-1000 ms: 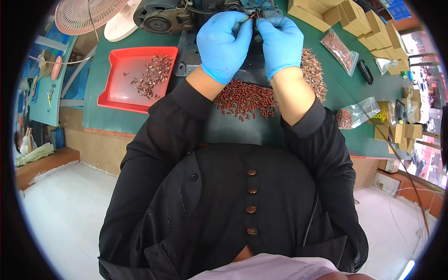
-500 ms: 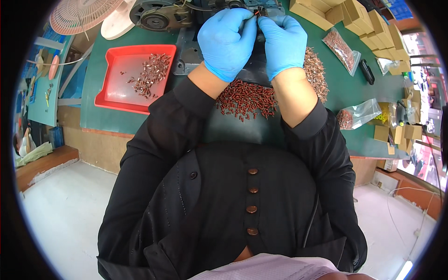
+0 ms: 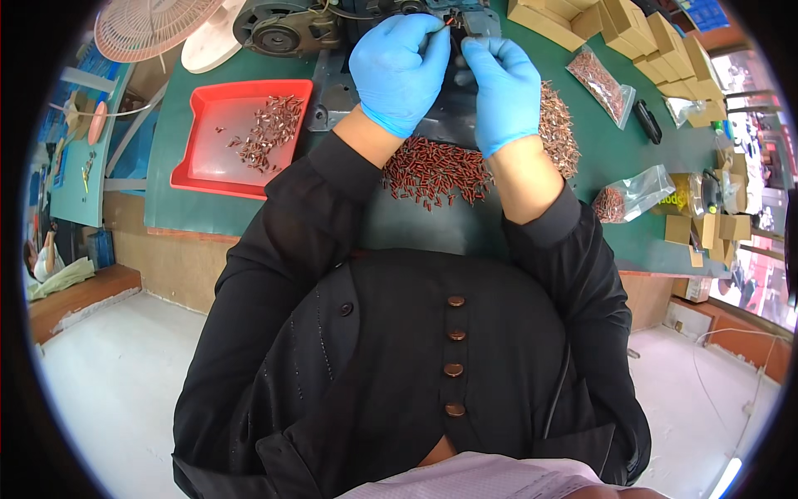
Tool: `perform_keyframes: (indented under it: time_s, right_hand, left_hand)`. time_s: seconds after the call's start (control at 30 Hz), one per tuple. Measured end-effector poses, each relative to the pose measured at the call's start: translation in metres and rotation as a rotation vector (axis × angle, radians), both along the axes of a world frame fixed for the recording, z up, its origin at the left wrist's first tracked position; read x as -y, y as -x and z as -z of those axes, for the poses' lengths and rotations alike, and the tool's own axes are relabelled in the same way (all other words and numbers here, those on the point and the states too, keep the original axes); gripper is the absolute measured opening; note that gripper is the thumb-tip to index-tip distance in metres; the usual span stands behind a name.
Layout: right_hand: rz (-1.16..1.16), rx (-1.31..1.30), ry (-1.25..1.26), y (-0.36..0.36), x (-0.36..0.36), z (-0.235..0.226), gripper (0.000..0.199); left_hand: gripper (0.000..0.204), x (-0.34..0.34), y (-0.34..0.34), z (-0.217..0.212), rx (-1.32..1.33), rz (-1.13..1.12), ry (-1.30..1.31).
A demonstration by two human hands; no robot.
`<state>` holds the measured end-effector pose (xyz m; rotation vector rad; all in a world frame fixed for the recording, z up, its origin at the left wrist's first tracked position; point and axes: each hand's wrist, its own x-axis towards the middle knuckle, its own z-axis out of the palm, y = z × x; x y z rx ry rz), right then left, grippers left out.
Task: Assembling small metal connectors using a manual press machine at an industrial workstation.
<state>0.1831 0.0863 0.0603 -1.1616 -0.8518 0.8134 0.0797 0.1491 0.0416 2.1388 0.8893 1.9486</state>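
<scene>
right of the red tray [image 3: 208, 158], my left hand [image 3: 395, 75] bunches its fingertips by a small orange-red piece [image 3: 450, 22] at the dark machine [image 3: 455, 129], my right hand [image 3: 507, 100] half-curls nearby, neither grip certain to me, seemingly close positioning work calling for a steady pinch.

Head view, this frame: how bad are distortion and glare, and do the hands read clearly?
In the head view, fisheye bowing bends the near edge of the green table and the corners go black; in the head view, the window at right is washed out; in the head view, left hand and right hand outline clearly, fingertip detail doesn't.
</scene>
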Motion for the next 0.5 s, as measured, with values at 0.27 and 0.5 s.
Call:
perform_keyframes:
  time_s: [0.27,0.5]
  right_hand:
    - [-0.176,0.102,0.148,-0.018,0.098,-0.003,0.008]
    - [-0.152,0.274,0.395,-0.062,0.159,0.031,0.009]
  left_hand:
    - [0.011,0.061,0.052,-0.031,0.238,0.445,0.644]
    - [0.014,0.104,0.135,-0.025,0.223,0.532,0.858]
